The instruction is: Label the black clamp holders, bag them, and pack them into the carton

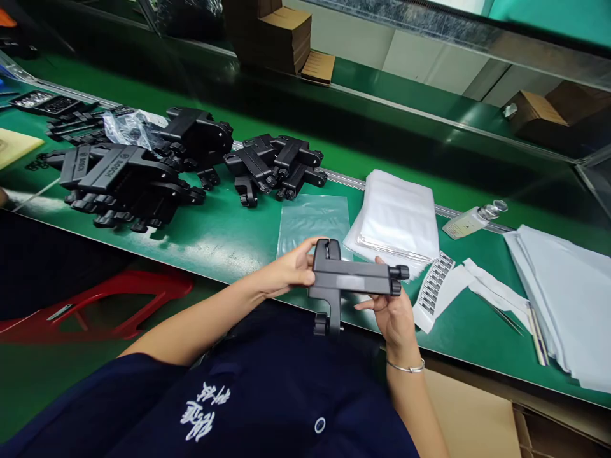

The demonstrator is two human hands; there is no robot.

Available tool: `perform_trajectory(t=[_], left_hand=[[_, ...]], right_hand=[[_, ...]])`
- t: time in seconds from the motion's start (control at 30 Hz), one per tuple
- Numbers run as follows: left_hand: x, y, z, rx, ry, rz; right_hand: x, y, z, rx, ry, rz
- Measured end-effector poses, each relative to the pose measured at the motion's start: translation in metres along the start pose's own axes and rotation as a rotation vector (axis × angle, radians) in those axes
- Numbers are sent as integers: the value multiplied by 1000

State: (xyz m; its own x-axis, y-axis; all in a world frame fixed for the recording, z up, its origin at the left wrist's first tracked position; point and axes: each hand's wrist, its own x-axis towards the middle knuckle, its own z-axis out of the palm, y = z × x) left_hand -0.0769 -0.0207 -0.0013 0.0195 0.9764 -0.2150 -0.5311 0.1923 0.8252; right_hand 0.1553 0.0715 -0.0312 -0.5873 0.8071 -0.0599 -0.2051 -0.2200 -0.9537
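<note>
A black plastic clamp bracket (356, 278) with screw knobs is held level in front of my chest, over the table's front edge. My left hand (289, 270) grips its left end, thumb on the near face. Behind and below the knobbed right end, my right hand (394, 315) supports it, its fingers partly hidden by the bracket. Just beyond lies a flat clear plastic bag (312, 219). A stack of clear bags (398, 213) sits to its right. Similar black brackets (274, 162) are heaped behind, and a larger pile of brackets (124, 181) stands farther left.
Right of the bags are a label sheet (435, 283), a pump bottle (470, 221), tweezers (506, 318) and white sheets (568, 305). Cardboard boxes (284, 38) stand on the back shelf. A red stool (138, 299) is at lower left, an open carton (470, 413) at lower right.
</note>
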Motion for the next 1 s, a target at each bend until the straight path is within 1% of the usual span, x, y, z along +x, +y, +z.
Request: perform_trajectory(t=[0.07, 0.13, 0.2, 0.27, 0.33, 0.4, 0.47, 0.53, 0.6, 0.67, 0.77, 0.83, 0.87, 0.9, 0.93, 0.97, 1.0], left_hand=[[2, -10, -1, -162, 97, -136], [3, -18, -3, -260, 191, -247], [3, -23, -7, -326, 256, -300], [3, -24, -12, -364, 277, -347], [5, -24, -19, -370, 239, -394], [10, -24, -27, -364, 159, -421], [17, -27, -36, -358, 74, -427], [23, -33, -43, -362, 18, -440], [27, -38, -48, -382, -3, -446], [28, -42, -51, -415, -7, -428], [29, -43, -52, -424, -10, -407], [29, -40, -51, -389, 15, -407], [29, -38, -51, -362, 50, -401], [28, -36, -51, -323, 108, -384], [28, -33, -51, -264, 182, -355], [27, -30, -51, -179, 266, -306], [27, -28, -52, -66, 355, -234]], right_hand=[[2, 0, 4, -32, 34, 8], [4, 1, 9, -61, 75, 23], [6, 3, 14, -74, 87, 37], [6, 3, 20, -106, 91, 37], [4, 0, 27, -182, 97, 2], [3, -7, 38, -334, 72, -64], [1, -15, 52, -547, 2, -145], [1, -22, 67, -739, -86, -229], [2, -26, 80, -849, -138, -305], [4, -26, 90, -902, -160, -354], [5, -26, 94, -949, -187, -364], [5, -28, 83, -941, -209, -343], [6, -30, 72, -922, -197, -325], [6, -33, 55, -904, -150, -303], [7, -37, 34, -896, -57, -281], [6, -41, 8, -904, 88, -257], [4, -44, -20, -952, 274, -231]])
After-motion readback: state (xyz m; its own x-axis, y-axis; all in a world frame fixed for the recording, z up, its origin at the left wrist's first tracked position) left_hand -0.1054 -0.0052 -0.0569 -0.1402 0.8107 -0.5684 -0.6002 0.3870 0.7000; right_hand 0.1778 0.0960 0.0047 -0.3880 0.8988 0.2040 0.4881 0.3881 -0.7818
